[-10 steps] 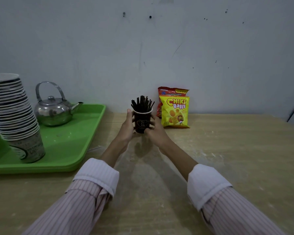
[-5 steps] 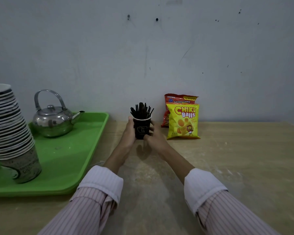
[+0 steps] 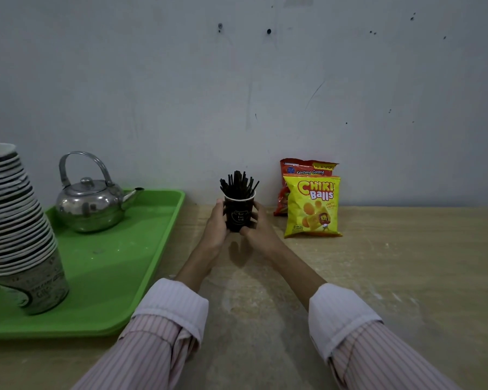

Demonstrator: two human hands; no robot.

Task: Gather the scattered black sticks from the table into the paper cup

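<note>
Wide wooden table (image 3: pixel 406 277), bare of loose sticks wherever visible, so gathering judged nearly or fully done. At 9 o'clock of the table, a green tray (image 3: pixel 119 277), kept aside with a steel kettle (image 3: pixel 90 204) and a tall cup stack (image 3: pixel 14 226), probably as spare stock and out of the working area. At 1 o'clock of the cup, just beside it, two snack bags (image 3: pixel 312 206), leaned against the wall to stand upright.

At 12 o'clock, far from the body and near the wall, the black paper cup (image 3: pixel 238 212), upright on the table, held from both sides. Left hand (image 3: pixel 214 232) at the cup's 9 o'clock, right hand (image 3: pixel 261 232) at its 3 o'clock, fingers (image 3: pixel 219 205) curled and pressed on the wall of the cup, not spread. Held so, most likely, because a light cup with a tall load could tip easily.

Inside, the sticks (image 3: pixel 238 182), bundled, fanned a little above the rim.
</note>
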